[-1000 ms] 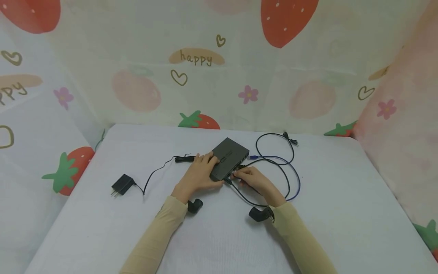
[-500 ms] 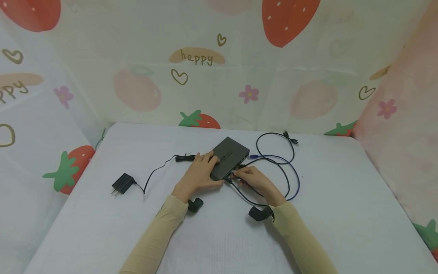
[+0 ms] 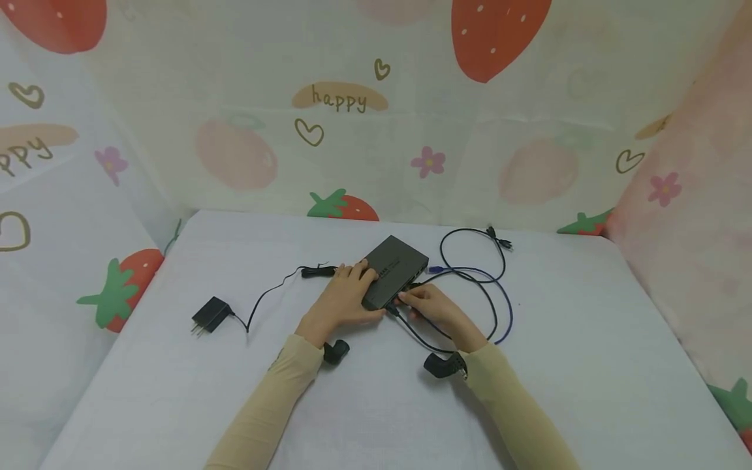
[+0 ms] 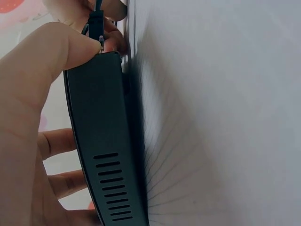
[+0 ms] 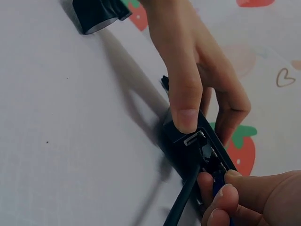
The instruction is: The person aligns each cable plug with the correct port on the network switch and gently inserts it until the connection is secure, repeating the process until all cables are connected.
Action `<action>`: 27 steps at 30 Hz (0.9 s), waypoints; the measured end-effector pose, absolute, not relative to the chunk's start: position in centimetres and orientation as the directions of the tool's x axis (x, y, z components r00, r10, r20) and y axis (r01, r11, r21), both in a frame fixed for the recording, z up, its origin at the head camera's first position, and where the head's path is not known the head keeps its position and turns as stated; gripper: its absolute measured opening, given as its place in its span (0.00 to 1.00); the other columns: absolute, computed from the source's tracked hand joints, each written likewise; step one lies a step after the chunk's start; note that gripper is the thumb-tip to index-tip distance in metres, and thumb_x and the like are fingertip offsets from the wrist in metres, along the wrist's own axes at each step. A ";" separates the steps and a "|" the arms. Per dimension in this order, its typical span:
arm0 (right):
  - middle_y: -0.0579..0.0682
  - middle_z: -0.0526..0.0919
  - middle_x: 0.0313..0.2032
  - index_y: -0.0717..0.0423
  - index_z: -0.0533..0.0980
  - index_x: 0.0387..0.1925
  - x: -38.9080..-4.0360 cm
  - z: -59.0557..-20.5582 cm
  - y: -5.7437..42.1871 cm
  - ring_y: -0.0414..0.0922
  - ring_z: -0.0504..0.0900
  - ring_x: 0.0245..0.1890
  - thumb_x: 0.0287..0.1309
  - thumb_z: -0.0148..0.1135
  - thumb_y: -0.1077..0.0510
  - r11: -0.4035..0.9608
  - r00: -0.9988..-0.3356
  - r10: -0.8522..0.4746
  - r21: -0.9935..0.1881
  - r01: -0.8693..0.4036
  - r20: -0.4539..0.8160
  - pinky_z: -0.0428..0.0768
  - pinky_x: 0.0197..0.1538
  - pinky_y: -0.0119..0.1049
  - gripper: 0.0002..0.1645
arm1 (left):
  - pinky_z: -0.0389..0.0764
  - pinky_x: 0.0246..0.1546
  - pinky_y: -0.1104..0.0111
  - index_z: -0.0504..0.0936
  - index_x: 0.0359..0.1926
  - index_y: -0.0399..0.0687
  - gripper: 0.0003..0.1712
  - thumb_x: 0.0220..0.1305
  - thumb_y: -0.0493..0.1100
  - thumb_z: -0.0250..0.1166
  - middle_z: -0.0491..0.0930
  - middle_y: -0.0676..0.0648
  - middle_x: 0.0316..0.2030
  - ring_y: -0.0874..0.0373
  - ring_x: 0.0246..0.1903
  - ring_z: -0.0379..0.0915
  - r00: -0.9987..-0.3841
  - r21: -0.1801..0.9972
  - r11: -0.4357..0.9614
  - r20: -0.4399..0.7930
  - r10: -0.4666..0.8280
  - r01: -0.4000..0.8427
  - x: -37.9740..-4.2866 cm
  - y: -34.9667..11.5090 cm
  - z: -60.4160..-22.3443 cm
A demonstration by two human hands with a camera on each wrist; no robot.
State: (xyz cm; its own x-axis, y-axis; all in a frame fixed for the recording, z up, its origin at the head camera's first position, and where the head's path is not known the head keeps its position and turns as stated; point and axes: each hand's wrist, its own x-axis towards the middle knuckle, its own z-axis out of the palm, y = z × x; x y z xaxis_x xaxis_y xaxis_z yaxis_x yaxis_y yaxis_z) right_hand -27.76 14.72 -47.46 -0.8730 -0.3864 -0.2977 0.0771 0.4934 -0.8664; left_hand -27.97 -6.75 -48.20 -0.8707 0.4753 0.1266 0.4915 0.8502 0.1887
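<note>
A flat black electronic box (image 3: 395, 264) with ports along its right side lies on the white table. My left hand (image 3: 346, 294) grips the box, fingers over its top and the thumb at its near corner, as the left wrist view shows. At the port side my right hand (image 3: 437, 310) pinches a blue plug (image 5: 217, 182) against the box; whether it sits inside a port is hidden by the fingers. Beside it, a black cable's plug (image 3: 391, 309) stands at the port side near the corner. The blue cable's free end (image 3: 435, 269) lies right of the box.
A black power adapter (image 3: 212, 316) with prongs lies at the left, its bundled cord (image 3: 317, 271) running towards the box. Looped black cable (image 3: 442, 243) lies at the back right, with a plug (image 3: 504, 244) at its end. Patterned cloth walls surround the table.
My right hand has shifted very slightly left, towards the box, and the blue cable's loop has moved slightly left with it. My left hand stays on the box.
</note>
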 end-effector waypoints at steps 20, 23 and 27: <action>0.48 0.77 0.18 0.63 0.80 0.39 -28.1 -47.9 15.0 0.40 0.74 0.20 0.66 0.50 0.48 0.563 -0.890 -0.407 -0.824 -0.067 -0.206 0.71 0.35 0.31 0.22 | 0.58 0.64 0.49 0.69 0.55 0.51 0.38 0.48 0.67 0.63 0.63 0.40 0.63 0.37 0.59 0.61 -0.874 0.259 0.835 0.127 0.469 0.486 -27.8 -6.9 -47.8; 0.50 0.79 0.23 0.63 0.80 0.43 -28.0 -47.9 15.2 0.41 0.75 0.21 0.66 0.49 0.47 0.526 -0.879 -0.431 -0.848 -0.063 -0.202 0.73 0.34 0.31 0.24 | 0.58 0.65 0.49 0.69 0.56 0.52 0.38 0.48 0.67 0.63 0.62 0.41 0.63 0.38 0.59 0.61 -0.878 0.279 0.833 0.116 0.464 0.477 -27.8 -7.0 -47.7; 0.58 0.79 0.24 0.68 0.78 0.44 -27.8 -47.9 15.5 0.42 0.75 0.22 0.67 0.49 0.51 0.458 -0.865 -0.464 -0.888 -0.049 -0.192 0.74 0.31 0.32 0.23 | 0.57 0.65 0.49 0.69 0.56 0.53 0.39 0.47 0.68 0.63 0.62 0.41 0.63 0.38 0.60 0.61 -0.882 0.289 0.834 0.108 0.459 0.470 -27.8 -7.1 -47.7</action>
